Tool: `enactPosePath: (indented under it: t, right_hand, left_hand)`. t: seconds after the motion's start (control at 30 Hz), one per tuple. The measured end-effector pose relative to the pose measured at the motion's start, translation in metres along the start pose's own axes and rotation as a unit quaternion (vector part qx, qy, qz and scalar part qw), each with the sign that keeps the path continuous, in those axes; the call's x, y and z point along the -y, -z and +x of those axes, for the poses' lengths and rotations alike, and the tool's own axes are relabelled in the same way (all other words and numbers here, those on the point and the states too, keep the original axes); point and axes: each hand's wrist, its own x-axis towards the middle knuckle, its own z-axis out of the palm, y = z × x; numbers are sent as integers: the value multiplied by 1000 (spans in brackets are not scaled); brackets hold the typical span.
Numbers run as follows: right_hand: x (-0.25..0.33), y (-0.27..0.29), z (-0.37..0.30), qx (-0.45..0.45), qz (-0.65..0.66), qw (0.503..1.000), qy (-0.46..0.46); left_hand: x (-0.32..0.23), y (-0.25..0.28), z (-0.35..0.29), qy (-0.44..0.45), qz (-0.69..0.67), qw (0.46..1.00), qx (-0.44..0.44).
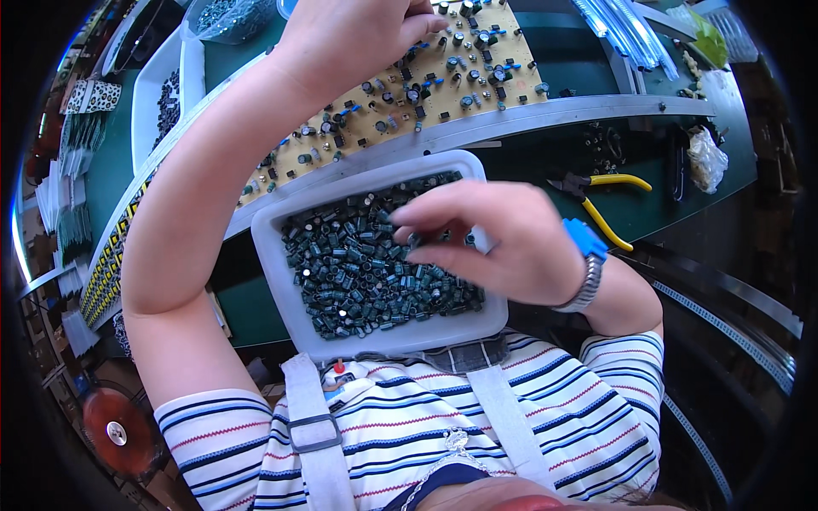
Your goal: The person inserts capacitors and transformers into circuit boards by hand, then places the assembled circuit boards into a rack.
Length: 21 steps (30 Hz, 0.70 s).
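Close against my body, the white tray (pixel 400 342) holds loose dark green parts (pixel 375 294). Over it, my right hand (pixel 511 243) curls, likely picking; I cannot tell whether its grip pinches one. Beyond, my left hand (pixel 366 30) is at the tan circuit board (pixel 443 98), its grip half hidden, contents unclear. Placing next would call for lining leads up with holes.
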Motion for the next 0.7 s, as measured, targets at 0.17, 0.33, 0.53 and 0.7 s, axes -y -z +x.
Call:
enactPosePath:
  t: [0.17,0.33,0.53,0.7]
  right_hand:
    - [-16,33,1,-94,-67,992,48]
    - [-41,62,3,-292,-131,948,-12]
    - [-64,85,4,-275,-214,935,-73]
    - [-75,93,9,-250,-214,940,-87]
  left_hand:
    - [4,-12,-3,20,22,1000,-7]
    - [-2,-13,-8,43,19,999,-13]
    - [-9,-7,-8,14,19,999,-47]
    - [-16,11,-31,-58,-80,995,1]
